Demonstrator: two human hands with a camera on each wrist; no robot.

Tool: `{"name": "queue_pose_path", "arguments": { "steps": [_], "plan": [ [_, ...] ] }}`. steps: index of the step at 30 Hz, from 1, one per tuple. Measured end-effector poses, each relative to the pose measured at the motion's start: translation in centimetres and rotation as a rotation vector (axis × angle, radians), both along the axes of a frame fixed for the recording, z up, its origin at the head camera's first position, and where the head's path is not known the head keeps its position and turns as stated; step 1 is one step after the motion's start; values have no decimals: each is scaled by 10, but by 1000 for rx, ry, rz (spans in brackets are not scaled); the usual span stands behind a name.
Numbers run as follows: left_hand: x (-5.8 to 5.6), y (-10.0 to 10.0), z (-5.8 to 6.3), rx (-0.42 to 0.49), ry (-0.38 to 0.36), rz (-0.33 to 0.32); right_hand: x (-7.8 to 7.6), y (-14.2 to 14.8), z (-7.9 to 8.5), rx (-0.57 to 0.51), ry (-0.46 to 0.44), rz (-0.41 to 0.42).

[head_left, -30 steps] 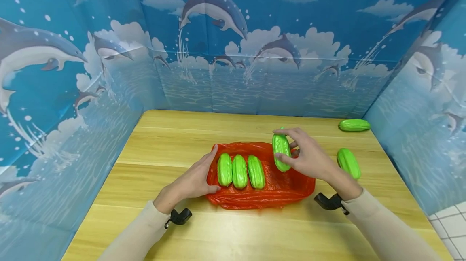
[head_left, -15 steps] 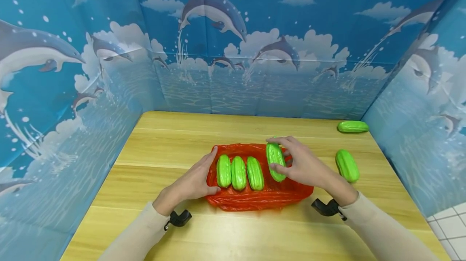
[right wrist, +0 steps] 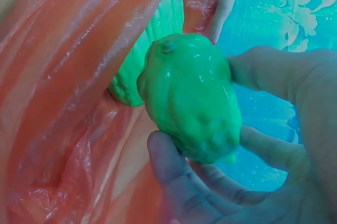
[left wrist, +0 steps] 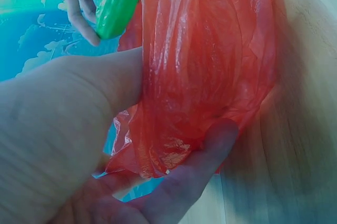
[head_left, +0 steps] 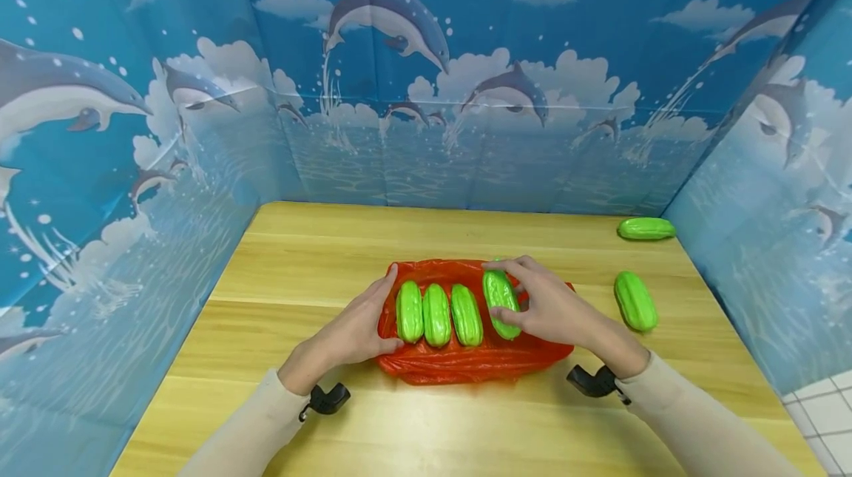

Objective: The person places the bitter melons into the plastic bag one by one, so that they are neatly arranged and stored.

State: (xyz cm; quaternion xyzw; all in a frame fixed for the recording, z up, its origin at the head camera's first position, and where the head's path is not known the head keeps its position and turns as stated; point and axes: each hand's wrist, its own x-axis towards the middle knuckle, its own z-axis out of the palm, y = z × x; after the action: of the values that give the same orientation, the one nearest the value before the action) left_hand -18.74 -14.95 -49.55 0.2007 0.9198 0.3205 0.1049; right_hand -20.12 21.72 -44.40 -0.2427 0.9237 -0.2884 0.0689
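Observation:
A red plastic bag (head_left: pixel 439 370) lies spread open on the table, with three glossy green bitter melons (head_left: pixel 437 316) side by side in its left part. At the bag's left edge, my left hand (head_left: pixel 356 325) holds the film; in the left wrist view its thumb and fingers lie on either side of the red plastic (left wrist: pixel 200 50). My right hand (head_left: pixel 546 307) grips another bitter melon (head_left: pixel 499 292) between thumb and fingers, over the bag's right part. The right wrist view shows that melon's lumpy end (right wrist: pixel 195 98); whether it touches the bag's bottom I cannot tell.
Two more bitter melons lie on the wooden table (head_left: pixel 299 240): one right of the bag (head_left: pixel 635 301), one at the far right corner (head_left: pixel 646 228). A blue dolphin-print curtain (head_left: pixel 426 151) encloses the back and both sides.
My right hand has moved left and toward me, bringing the bitter melon lower over the bag and nearer the row of three. The left hand has stayed at the bag's edge.

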Motion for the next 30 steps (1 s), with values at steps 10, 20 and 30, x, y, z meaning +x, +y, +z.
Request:
{"name": "queue_pose_path", "arguments": {
  "steps": [10,20,30],
  "plan": [
    [0,2,2,-2,5,-1,0,-2,1,28,3,5],
    [1,4,-2,3,-4,-3,0,0,-4,21,-21,15],
    [-2,6,-2,-3,6,-17,2,4,-2,28,-5,1]
  ]
}}
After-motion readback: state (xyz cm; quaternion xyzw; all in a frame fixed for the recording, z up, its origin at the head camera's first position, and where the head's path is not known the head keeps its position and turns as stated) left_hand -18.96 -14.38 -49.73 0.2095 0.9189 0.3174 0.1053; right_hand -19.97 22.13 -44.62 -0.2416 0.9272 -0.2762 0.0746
